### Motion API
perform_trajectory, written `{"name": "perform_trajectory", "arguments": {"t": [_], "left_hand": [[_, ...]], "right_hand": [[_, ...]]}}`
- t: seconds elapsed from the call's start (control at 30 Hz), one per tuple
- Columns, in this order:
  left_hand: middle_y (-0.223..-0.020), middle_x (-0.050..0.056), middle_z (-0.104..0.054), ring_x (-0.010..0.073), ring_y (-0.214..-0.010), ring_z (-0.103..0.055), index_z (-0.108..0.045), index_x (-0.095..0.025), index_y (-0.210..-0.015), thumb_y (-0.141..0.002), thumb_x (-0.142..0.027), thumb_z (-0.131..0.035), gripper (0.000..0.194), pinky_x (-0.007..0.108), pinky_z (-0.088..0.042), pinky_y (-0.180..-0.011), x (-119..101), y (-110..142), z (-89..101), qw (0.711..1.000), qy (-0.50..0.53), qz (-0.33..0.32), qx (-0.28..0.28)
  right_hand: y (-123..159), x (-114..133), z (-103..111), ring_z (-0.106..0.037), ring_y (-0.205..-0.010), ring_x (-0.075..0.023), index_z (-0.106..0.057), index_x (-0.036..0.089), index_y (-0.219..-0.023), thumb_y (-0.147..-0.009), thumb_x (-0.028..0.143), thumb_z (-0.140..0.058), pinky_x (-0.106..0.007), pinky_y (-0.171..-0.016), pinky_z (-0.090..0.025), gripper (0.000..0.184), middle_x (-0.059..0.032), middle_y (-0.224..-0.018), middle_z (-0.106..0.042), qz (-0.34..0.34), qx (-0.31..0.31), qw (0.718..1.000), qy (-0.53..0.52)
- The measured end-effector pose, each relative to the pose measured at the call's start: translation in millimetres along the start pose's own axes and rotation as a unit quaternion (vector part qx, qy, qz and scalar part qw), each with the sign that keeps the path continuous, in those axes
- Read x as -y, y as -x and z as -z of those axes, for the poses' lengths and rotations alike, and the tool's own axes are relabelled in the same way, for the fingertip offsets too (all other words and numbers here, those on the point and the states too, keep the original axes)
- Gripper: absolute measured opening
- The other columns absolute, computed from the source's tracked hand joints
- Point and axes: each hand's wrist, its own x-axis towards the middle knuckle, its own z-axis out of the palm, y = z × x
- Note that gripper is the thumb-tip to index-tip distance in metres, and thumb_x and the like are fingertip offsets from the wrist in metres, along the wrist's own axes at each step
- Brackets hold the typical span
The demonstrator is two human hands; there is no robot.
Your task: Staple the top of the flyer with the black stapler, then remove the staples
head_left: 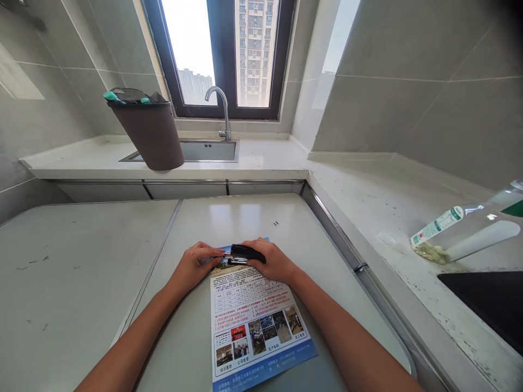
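A black stapler [246, 253] with a metal base lies sideways over the top end of a printed leaflet [253, 305]. My right hand [272, 258] is wrapped round the stapler's right end. From the other side, my left hand [200, 261] has its fingers closed at the stapler's metal left end; whether they also pinch a small part there cannot be made out. Blue bands, a table of text and several photos cover the leaflet, which rests on the white table [261, 209]. Behind the stapler, a few tiny staple-like bits [275, 223] lie on the tabletop.
A brown bin [149, 136] with a dark liner stands on the far counter, partly over the sink [212, 151] with its tap [224, 111]. Along the right runs a white counter [368, 201] holding a clear plastic bottle [469, 234] and a black panel [490, 305].
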Motion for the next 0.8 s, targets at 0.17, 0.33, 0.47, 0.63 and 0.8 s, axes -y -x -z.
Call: {"name": "perform_trajectory", "arguments": {"t": [0.17,0.33,0.47,0.63,0.8], "left_hand": [[-0.097,0.002,-0.079,0.0224,-0.090,-0.069,-0.082,-0.032,-0.097,-0.092,-0.035,-0.067,0.015,0.037,-0.052,-0.084,7,3,14.1,0.997,-0.069,-0.022,-0.008],[-0.092,0.002,-0.076,0.0211,-0.087,-0.066,-0.079,-0.029,-0.091,-0.093,-0.032,-0.065,0.014,0.035,-0.047,-0.084,-3,5,15.9,0.998,-0.057,-0.018,-0.027],[-0.093,0.002,-0.072,0.0207,-0.088,-0.063,-0.072,-0.025,-0.097,-0.091,-0.033,-0.068,0.010,0.034,-0.047,-0.084,-19,5,5.5,0.999,0.000,0.008,-0.036],[-0.094,0.001,-0.066,0.0193,-0.089,-0.059,-0.063,-0.024,-0.102,-0.093,-0.025,-0.061,0.010,0.032,-0.047,-0.083,-31,7,-5.5,0.999,0.045,-0.004,0.001],[-0.101,0.002,-0.065,0.0183,-0.093,-0.058,-0.061,-0.024,-0.106,-0.097,-0.025,-0.054,0.011,0.032,-0.048,-0.086,-32,8,-6.8,0.997,0.073,-0.030,0.023]], "right_hand": [[1,1,2,-0.063,-0.107,-0.0239,-0.060,0.028,-0.136,-0.091,0.019,-0.069,-0.040,-0.096,-0.050,0.047,-0.0056,-0.121,-0.072,0.004,-0.015,1.000,-0.005],[2,4,7,-0.064,-0.096,-0.0228,-0.067,0.024,-0.128,-0.088,0.021,-0.071,-0.038,-0.089,-0.051,0.041,-0.0059,-0.111,-0.076,0.040,-0.069,0.996,-0.037],[2,11,3,-0.065,-0.090,-0.0219,-0.069,0.023,-0.125,-0.088,0.026,-0.072,-0.037,-0.084,-0.052,0.037,-0.0062,-0.105,-0.076,0.044,-0.083,0.994,-0.063],[0,25,-11,-0.064,-0.092,-0.0221,-0.067,0.026,-0.128,-0.088,0.026,-0.073,-0.037,-0.086,-0.051,0.041,-0.0051,-0.106,-0.076,0.059,-0.064,0.994,-0.071],[0,34,-15,-0.065,-0.093,-0.0221,-0.065,0.026,-0.130,-0.088,0.026,-0.073,-0.038,-0.088,-0.051,0.043,-0.0053,-0.109,-0.075,0.055,-0.073,0.993,-0.077]]}}
